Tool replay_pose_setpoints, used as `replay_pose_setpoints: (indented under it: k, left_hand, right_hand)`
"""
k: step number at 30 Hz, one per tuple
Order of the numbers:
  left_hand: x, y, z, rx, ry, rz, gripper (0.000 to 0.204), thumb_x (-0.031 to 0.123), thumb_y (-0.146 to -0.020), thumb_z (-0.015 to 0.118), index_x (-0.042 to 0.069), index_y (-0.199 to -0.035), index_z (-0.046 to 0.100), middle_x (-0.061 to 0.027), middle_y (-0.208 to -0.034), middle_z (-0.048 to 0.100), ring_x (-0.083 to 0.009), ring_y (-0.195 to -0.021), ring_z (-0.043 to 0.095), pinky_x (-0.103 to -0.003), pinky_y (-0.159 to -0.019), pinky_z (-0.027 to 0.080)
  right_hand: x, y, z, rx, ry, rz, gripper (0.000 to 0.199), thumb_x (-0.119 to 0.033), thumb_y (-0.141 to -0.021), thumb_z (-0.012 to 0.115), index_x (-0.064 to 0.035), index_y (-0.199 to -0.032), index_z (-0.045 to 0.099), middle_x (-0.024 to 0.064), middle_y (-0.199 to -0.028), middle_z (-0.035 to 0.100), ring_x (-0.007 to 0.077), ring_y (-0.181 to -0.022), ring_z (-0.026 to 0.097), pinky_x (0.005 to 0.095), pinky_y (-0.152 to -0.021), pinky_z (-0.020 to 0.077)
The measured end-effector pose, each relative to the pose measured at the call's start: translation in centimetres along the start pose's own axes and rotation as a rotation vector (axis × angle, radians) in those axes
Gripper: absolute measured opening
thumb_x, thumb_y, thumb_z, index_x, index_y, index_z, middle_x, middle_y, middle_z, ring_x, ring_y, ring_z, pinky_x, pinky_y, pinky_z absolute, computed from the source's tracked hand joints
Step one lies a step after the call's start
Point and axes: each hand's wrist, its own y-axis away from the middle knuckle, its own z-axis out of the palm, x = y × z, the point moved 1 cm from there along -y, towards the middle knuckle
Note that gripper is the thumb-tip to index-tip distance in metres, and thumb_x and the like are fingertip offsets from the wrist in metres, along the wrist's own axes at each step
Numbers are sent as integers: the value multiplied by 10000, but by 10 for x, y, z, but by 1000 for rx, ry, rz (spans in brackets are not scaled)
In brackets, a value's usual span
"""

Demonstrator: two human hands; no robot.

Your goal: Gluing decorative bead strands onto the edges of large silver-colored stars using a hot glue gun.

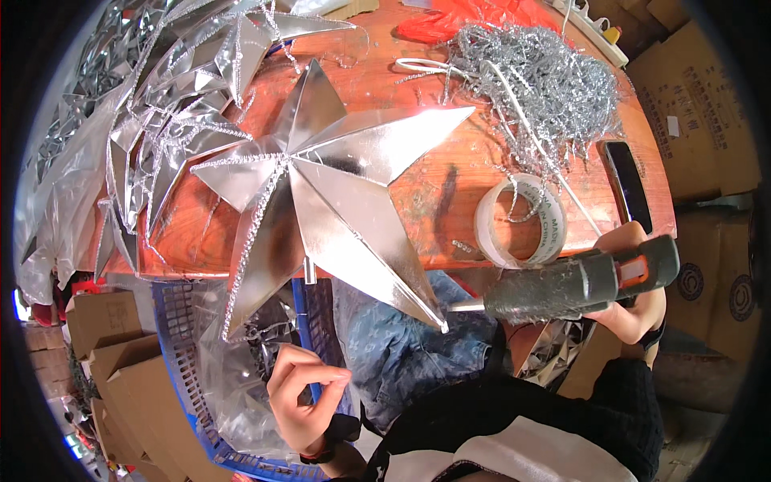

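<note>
A large silver foil star point(345, 209) lies on the table, its two lower points jutting past the front edge. Silver tinsel trim runs along some of its ridges. My right hand point(630, 317) is wrapped round a dark hot glue gun point(554, 289). The gun's nozzle is at the tip of the star's lower right point, where a small pale spot shows. Below the star, apart from it, my left hand point(305, 394) has thumb and finger pinched together. Whether anything thin is between those fingertips cannot be made out.
Tinsel-edged stars point(181, 136) pile up at the left. A heap of silver tinsel point(538, 84), a tape roll point(522, 221) and a phone point(628, 185) are on the right. A blue plastic basket point(181, 345) stands below the table edge, with cardboard boxes point(144, 402) beside it.
</note>
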Motion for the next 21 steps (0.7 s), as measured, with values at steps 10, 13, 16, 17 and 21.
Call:
replay_pose_setpoints:
  k: [10,13,16,17,21]
  left_hand:
    - [-18,-18,21,-94,-124,-81,180,-12,-654,736,11,-804,638,-57,-751,553,-143,-627,512,-254,-581,414]
    - [-19,-24,28,-140,-149,-34,157,-12,-676,707,4,-806,620,-72,-746,546,-153,-641,521,-250,-591,412]
    - [-18,-26,29,-135,-161,-32,152,-25,-642,715,9,-760,627,-68,-708,531,-154,-627,505,-251,-577,397]
    - [-17,-25,27,-139,-171,-42,150,-29,-640,713,11,-758,630,-68,-708,531,-153,-630,505,-252,-578,397]
    - [-20,-24,30,-128,-170,-31,131,-31,-665,678,24,-781,652,-70,-700,543,-159,-638,511,-258,-586,400]
  right_hand:
    - [11,-30,-4,123,-146,417,244,-122,-797,667,30,-948,549,25,-810,562,46,-752,498,217,-641,420]
    - [22,-33,-2,201,159,375,277,-189,-796,689,47,-810,546,112,-727,549,137,-615,549,282,-556,434]
    - [27,-35,0,259,265,271,256,-201,-828,649,41,-838,567,109,-682,550,157,-617,566,291,-547,435]
    - [26,-38,-5,273,255,291,248,-199,-836,637,40,-844,571,111,-680,554,162,-614,565,293,-548,435]
    - [25,-52,-47,377,490,338,176,-154,-854,590,21,-876,594,124,-707,591,182,-632,578,303,-579,436]
